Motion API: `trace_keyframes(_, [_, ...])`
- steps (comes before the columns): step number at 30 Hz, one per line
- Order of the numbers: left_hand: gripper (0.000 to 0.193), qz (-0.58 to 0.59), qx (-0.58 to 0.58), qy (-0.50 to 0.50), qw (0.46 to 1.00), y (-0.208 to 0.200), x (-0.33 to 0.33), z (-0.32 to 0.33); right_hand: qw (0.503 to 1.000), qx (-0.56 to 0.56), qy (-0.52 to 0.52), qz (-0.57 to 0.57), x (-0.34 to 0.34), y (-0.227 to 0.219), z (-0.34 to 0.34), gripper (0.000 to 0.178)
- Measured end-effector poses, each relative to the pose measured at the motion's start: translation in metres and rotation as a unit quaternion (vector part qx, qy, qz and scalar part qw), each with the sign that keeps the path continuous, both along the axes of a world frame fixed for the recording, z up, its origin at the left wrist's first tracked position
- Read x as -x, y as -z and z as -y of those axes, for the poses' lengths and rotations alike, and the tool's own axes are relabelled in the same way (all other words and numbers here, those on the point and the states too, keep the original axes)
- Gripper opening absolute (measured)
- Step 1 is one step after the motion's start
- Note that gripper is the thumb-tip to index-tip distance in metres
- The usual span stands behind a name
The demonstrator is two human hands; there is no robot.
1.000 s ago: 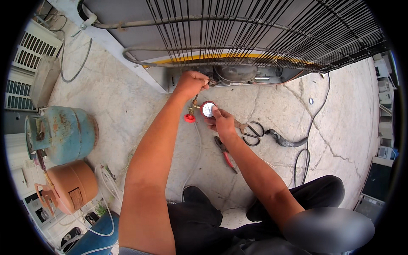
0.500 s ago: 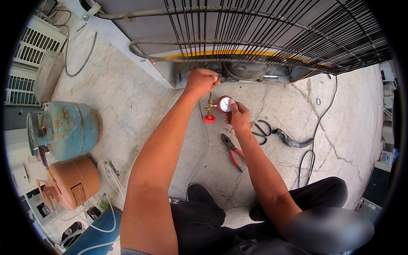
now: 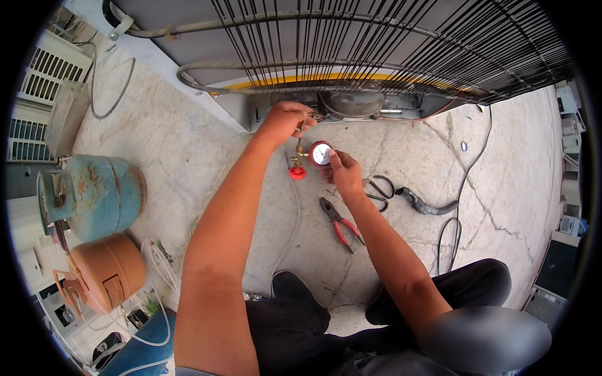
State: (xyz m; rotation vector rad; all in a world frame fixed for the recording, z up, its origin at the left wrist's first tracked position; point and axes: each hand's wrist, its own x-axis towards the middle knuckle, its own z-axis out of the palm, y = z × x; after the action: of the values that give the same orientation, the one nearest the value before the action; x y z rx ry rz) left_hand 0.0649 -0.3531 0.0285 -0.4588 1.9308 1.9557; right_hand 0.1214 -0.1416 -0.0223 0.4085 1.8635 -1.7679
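My right hand [image 3: 347,174] is closed on the rim of a pressure gauge [image 3: 320,153] with a red ring and white dial. The gauge joins a brass valve [image 3: 299,152] with a red knob [image 3: 296,173] at its lower end. From the valve a thin tube runs up to my left hand [image 3: 285,123]. That hand's fingers are pinched together just in front of the black compressor [image 3: 352,104] at the refrigerator's base; they hide what they grip. Pliers with red handles [image 3: 339,227] lie on the floor below my right hand, beside black-handled scissors [image 3: 380,191].
The refrigerator's black wire condenser [image 3: 389,37] spans the top. A dark taped hose piece [image 3: 429,203] and a black cable [image 3: 471,169] lie at right. Left stand a rusty teal gas cylinder [image 3: 103,194], an orange one [image 3: 113,272] and a blue one [image 3: 141,344]. A pale hose [image 3: 296,219] crosses the floor.
The whole view has shifted slightly, so everything sits a little farther left. Both hands stay by the gauge and compressor, with the right hand still on the gauge.
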Motion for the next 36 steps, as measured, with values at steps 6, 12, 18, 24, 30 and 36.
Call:
trace_keyframes(6, [0.027, 0.024, 0.030, 0.000, 0.999, -0.008, 0.002, -0.002, 0.997, -0.012, 0.047, -0.065, -0.012, 0.005, -0.006, 0.044])
trace_keyframes(12, [0.024, 0.001, 0.078, 0.018, 0.997, -0.004, 0.002, -0.004, 0.995, -0.034, 0.035, -0.092, -0.015, 0.008, -0.022, 0.041])
trace_keyframes(18, [0.017, -0.037, 0.079, -0.019, 0.996, -0.003, 0.003, -0.008, 0.993, -0.059, 0.009, -0.106, -0.004, -0.007, -0.053, 0.034])
trace_keyframes(24, [0.018, -0.020, 0.067, -0.029, 0.997, -0.006, 0.004, -0.014, 0.964, -0.181, -0.088, -0.175, -0.013, 0.014, -0.088, 0.034])
trace_keyframes(30, [0.021, -0.004, 0.097, -0.007, 0.995, 0.001, 0.002, -0.009, 0.921, -0.258, -0.129, -0.261, -0.024, -0.016, -0.038, 0.050])
trace_keyframes(36, [0.024, 0.022, 0.095, -0.006, 0.995, -0.004, 0.006, -0.013, 0.881, -0.316, -0.176, -0.306, -0.012, -0.022, -0.005, 0.078])
